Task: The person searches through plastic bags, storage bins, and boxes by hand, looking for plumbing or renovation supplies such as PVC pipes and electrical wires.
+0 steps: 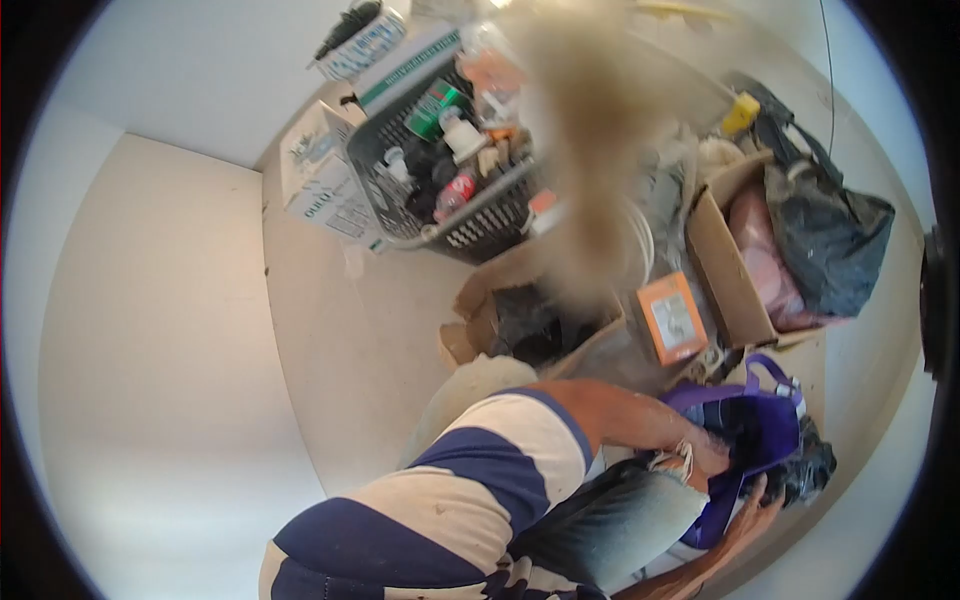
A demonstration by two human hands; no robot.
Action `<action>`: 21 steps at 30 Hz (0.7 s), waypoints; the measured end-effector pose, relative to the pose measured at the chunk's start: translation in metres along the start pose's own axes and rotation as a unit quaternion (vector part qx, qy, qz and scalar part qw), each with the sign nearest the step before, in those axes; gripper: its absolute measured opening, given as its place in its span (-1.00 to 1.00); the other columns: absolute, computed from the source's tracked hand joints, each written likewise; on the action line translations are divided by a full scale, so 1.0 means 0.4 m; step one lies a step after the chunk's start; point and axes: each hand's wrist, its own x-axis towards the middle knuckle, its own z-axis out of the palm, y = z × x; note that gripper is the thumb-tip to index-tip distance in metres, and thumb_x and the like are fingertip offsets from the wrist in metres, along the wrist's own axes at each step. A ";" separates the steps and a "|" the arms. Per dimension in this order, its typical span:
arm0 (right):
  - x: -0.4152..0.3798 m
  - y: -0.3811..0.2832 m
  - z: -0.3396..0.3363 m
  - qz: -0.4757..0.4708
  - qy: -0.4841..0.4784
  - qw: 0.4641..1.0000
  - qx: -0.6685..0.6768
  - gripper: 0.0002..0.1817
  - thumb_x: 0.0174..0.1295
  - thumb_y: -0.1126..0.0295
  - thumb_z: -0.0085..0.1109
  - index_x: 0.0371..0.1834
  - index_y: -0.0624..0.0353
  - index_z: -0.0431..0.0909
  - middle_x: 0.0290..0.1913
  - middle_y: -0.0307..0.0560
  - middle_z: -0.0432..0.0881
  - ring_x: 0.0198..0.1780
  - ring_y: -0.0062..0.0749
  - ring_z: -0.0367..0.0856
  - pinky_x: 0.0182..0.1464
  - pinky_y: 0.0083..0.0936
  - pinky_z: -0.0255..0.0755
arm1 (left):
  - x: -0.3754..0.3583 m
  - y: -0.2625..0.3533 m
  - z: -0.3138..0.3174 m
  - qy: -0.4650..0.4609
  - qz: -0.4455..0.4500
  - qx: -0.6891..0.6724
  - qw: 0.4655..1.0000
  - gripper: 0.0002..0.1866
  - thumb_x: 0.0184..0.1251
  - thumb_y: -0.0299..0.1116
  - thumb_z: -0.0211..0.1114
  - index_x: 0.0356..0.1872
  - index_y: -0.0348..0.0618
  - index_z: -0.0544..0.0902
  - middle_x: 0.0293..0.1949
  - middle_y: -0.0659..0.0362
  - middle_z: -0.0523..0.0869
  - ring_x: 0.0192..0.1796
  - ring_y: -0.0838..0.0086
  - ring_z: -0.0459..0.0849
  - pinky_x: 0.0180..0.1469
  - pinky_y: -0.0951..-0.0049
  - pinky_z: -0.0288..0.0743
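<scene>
A purple bag with a strap sits open at the lower right. My left hand reaches into its dark opening from the striped sleeve side; the fingers are hidden inside. At the bag's near side, my right hand appears to grip the edge, its fingers partly in view. My denim-covered knee, with a frayed hole, lies between the two arms. Black plastic shows beside the bag.
A dark plastic basket of mixed items stands beside white cartons. Nearby are an orange box, an open cardboard box with a black bag, and another open carton. A blurred brown shape blocks the upper middle.
</scene>
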 end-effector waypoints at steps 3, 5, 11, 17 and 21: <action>0.048 0.040 0.010 -0.021 0.064 0.995 0.079 -0.36 0.44 -0.02 0.01 0.28 0.38 0.41 0.16 0.30 0.55 0.15 0.02 0.54 0.21 -0.23 0.37 | -0.075 -0.045 -0.158 -0.145 0.046 0.069 0.986 -0.71 0.03 -0.34 0.21 -0.29 -0.35 0.71 -0.24 -0.17 0.74 -0.16 -0.04 0.73 -0.17 0.09 0.62; 0.049 -0.006 -0.013 -0.046 0.108 0.991 0.071 -0.41 0.45 0.03 0.01 0.26 0.38 0.43 0.14 0.29 0.56 0.13 0.03 0.55 0.19 -0.23 0.38 | -0.159 -0.003 -0.279 -0.162 0.084 0.107 0.977 -0.75 0.05 -0.37 0.19 -0.36 -0.33 0.73 -0.27 -0.17 0.75 -0.20 -0.03 0.74 -0.22 0.08 0.63; 0.041 -0.127 0.013 -0.105 0.100 0.987 0.061 -0.56 0.42 0.18 0.11 0.13 0.37 0.51 -0.12 0.24 0.67 -0.15 -0.04 0.65 -0.09 -0.25 0.50 | -0.567 -0.045 -0.668 0.194 -0.061 0.170 0.964 -0.83 0.14 -0.39 0.17 -0.37 -0.27 0.64 -0.26 -0.01 0.70 -0.22 0.08 0.71 -0.19 0.11 0.58; -0.004 -0.255 0.052 -0.152 0.026 0.975 0.162 -0.69 0.34 0.32 0.20 -0.01 0.36 0.59 -0.47 -0.10 0.54 -0.42 -0.43 0.43 -0.30 -0.44 0.41 | -1.197 -0.205 -0.675 0.229 -0.547 0.218 0.775 -0.13 0.08 0.14 0.40 0.25 -0.37 0.41 0.19 -0.26 0.52 0.21 -0.04 0.55 0.21 0.07 0.44; -0.006 -0.291 0.065 -0.168 0.011 0.977 0.130 -0.67 0.34 0.27 0.20 -0.02 0.34 0.60 -0.48 -0.05 0.53 -0.42 -0.38 0.44 -0.28 -0.42 0.42 | -1.216 -0.266 -0.649 0.322 -0.461 0.291 0.774 -0.67 0.23 -0.24 0.26 -0.14 -0.31 0.60 -0.11 -0.29 0.62 -0.01 -0.19 0.58 0.08 0.00 0.46</action>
